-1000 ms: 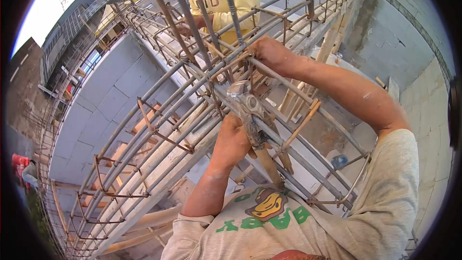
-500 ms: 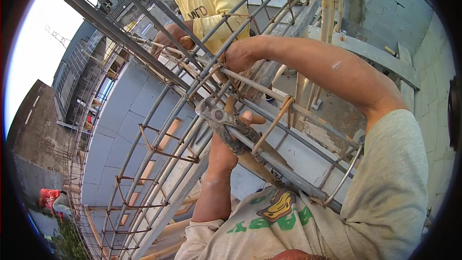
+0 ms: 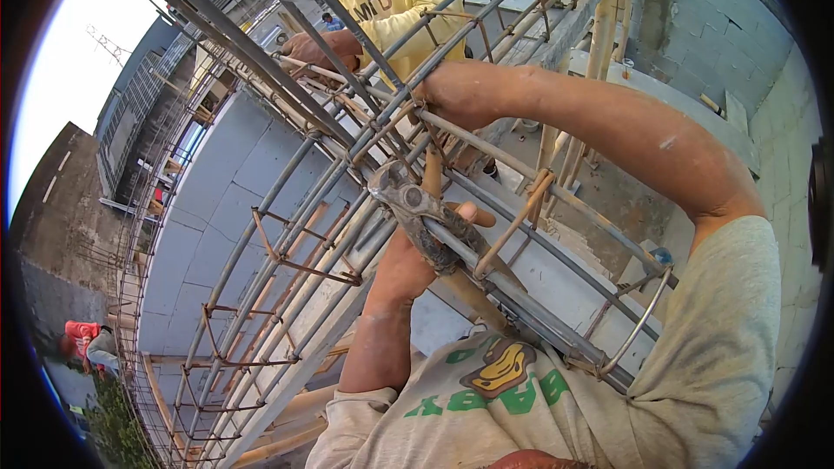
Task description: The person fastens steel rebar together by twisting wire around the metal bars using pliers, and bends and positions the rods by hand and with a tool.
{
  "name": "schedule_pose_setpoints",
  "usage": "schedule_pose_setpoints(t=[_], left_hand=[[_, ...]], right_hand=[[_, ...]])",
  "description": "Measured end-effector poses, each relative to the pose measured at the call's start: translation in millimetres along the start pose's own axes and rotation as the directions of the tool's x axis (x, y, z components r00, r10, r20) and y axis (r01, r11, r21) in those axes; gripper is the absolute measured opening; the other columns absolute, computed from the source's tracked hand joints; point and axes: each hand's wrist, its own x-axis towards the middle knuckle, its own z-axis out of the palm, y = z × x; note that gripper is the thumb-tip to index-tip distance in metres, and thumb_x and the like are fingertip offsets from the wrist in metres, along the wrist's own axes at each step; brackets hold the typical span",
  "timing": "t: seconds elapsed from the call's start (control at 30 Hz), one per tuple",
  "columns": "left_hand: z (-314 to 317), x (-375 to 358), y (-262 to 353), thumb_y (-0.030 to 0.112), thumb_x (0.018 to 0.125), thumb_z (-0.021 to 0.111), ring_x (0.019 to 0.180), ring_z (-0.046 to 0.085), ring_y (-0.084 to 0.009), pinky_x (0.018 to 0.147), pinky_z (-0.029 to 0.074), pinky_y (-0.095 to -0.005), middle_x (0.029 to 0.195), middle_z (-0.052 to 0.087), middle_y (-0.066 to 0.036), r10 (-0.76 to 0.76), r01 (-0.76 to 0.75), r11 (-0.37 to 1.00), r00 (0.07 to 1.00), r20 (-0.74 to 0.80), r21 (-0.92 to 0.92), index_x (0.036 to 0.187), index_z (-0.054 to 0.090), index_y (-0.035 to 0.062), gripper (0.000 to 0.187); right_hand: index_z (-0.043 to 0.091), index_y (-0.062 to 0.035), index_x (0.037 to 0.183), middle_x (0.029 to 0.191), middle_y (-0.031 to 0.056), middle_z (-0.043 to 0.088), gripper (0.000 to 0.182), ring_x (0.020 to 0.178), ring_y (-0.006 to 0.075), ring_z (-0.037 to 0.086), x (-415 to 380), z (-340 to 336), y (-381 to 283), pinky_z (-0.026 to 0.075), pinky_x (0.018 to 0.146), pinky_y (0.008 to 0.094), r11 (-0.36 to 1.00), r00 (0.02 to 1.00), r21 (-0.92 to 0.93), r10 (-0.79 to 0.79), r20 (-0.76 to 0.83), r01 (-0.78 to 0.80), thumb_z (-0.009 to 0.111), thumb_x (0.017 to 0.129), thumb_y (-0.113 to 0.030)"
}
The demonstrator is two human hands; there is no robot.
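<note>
My left hand (image 3: 401, 267) reaches up behind a worn metal cutter (image 3: 415, 200) with long handles; the thumb tip shows past its far side. The fingers look curled, but the cutter hides them and whatever they hold. The cutter lies along the steel bars of a rebar cage (image 3: 508, 208), its jaws pointing up and left. A tan, stick-like piece (image 3: 432, 172) stands close beside its head. My right hand (image 3: 452, 95) is closed at a crossing of bars and ties, back of the hand toward me, its fingertips hidden.
Across the cage a co-worker in a yellow shirt (image 3: 395, 0) has a hand (image 3: 321, 52) among the bars. Thick upright bars (image 3: 234, 35) rise at the upper left. A person in red (image 3: 82, 339) is far below left. Block walls (image 3: 712, 43) stand at right.
The view has shifted slightly, so the cage, cutter and both arms appear a little farther right. Both hands stay at about the same places on the cage.
</note>
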Motion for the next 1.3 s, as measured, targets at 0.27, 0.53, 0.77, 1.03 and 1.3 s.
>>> schedule_pose_setpoints(t=[0.27,0.53,0.77,1.03,1.3], left_hand=[[4.2,-3.8,4.9,0.034,0.094,0.065,0.077,0.064,-0.0122,0.065,0.050,-0.0282,0.094,0.072,-0.012,0.047,-0.051,0.996,0.997,-0.053,-0.076,0.135,0.048,0.0004,0.056],[5.0,-1.9,1.9,0.029,0.094,0.065,0.078,0.061,-0.0092,0.066,0.049,-0.0264,0.099,0.073,-0.012,0.111,-0.113,0.993,0.993,-0.027,-0.047,0.152,0.025,0.0013,0.076],[6.2,-2.3,-2.9,0.033,0.094,0.065,0.071,0.059,-0.0078,0.060,0.046,-0.0266,0.091,0.073,-0.011,0.157,-0.157,0.988,0.987,-0.023,0.000,0.154,0.020,0.0037,0.081],[-0.1,-3.3,-2.9,0.025,0.091,0.067,0.080,0.065,-0.0129,0.067,0.051,-0.0306,0.090,0.072,-0.011,0.096,-0.101,0.994,0.989,0.117,0.045,0.136,0.033,0.0006,0.062],[-8.6,-2.1,-10.3,0.002,0.063,0.081,0.088,0.065,-0.0165,0.078,0.052,-0.0328,0.093,0.071,-0.006,0.170,-0.188,0.979,0.968,0.184,0.085,0.102,0.069,0.0031,0.041]], right_hand=[[0.071,-0.0035,0.091,0.089,0.0199,0.068,0.020,0.089,0.0374,0.067,-4.9,24.9,1.5,0.053,0.080,0.0461,0.982,0.939,-0.164,0.028,-0.343,-0.090,0.066,0.078,-0.017],[0.069,-0.0040,0.088,0.079,0.0207,0.066,0.014,0.082,0.0375,0.066,4.3,26.9,10.0,0.052,0.078,0.0474,0.997,0.965,-0.073,-0.018,-0.261,-0.001,0.064,0.080,-0.015],[0.069,-0.0010,0.087,0.085,0.0196,0.068,0.020,0.088,0.0365,0.068,-14.7,6.5,-1.2,0.054,0.081,0.0442,0.959,0.963,-0.278,-0.131,-0.236,0.063,0.068,0.077,-0.018],[0.064,0.0013,0.103,0.099,0.0190,0.064,0.033,0.092,0.0362,0.063,-30.3,-9.5,-16.6,0.051,0.084,0.0439,0.986,1.000,-0.165,0.020,-0.008,-0.021,0.072,0.080,-0.021],[0.067,0.0014,0.107,0.098,0.0198,0.065,0.046,0.095,0.0348,0.065,-51.2,-2.6,-6.4,0.051,0.086,0.0431,0.995,0.993,0.066,-0.064,-0.104,0.071,0.077,0.077,-0.032]])
